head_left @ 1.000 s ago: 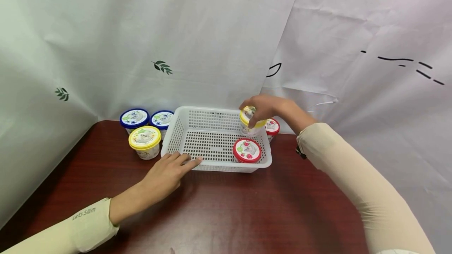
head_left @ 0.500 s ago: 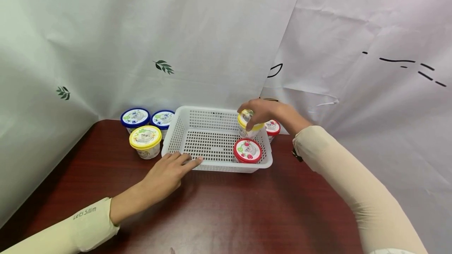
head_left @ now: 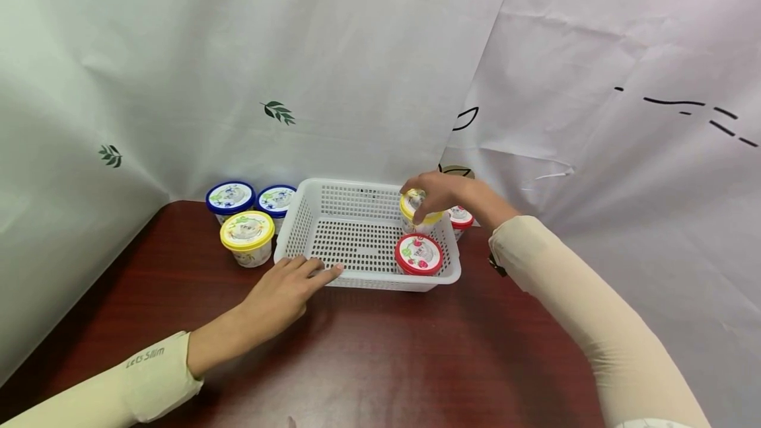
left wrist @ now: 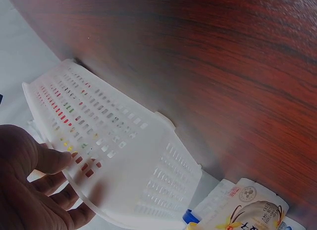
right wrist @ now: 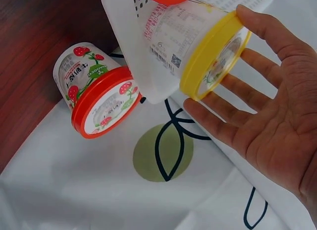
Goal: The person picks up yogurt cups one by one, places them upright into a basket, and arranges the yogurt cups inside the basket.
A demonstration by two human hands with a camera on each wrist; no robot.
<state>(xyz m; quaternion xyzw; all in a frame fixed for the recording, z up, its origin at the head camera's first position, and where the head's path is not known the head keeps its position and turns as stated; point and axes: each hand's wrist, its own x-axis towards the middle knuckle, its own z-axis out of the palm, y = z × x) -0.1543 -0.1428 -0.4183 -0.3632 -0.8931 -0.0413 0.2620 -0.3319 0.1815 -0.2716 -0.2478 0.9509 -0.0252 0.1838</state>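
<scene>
In the head view, my right hand [head_left: 438, 194] spans the lid of a yellow-lidded tub [head_left: 410, 207] at the back right of the white basket [head_left: 357, 277]. Thumb and fingertips meet the lid's edge in the right wrist view, and the palm stays off the yellow lid [right wrist: 210, 51]. A red-lidded tub [head_left: 419, 255] stands just in front of it in the basket. My left hand [head_left: 279, 292] holds the basket's front rim near the left corner. Through the left wrist camera, the thumb lies outside the basket wall [left wrist: 133, 165] and the fingers go over the rim.
Left of the basket stand two blue-lidded tubs [head_left: 230, 197] and a yellow-lidded tub [head_left: 247, 233]. Another red-lidded tub [right wrist: 94, 86] stands outside the basket's right end. A white cloth [head_left: 368, 84] hangs behind the dark red wooden table [head_left: 380, 355].
The right hand has lowered the yellow-lidded tub slightly into the basket, shifting a little left. The left hand keeps its place on the rim. The head view has drifted slightly.
</scene>
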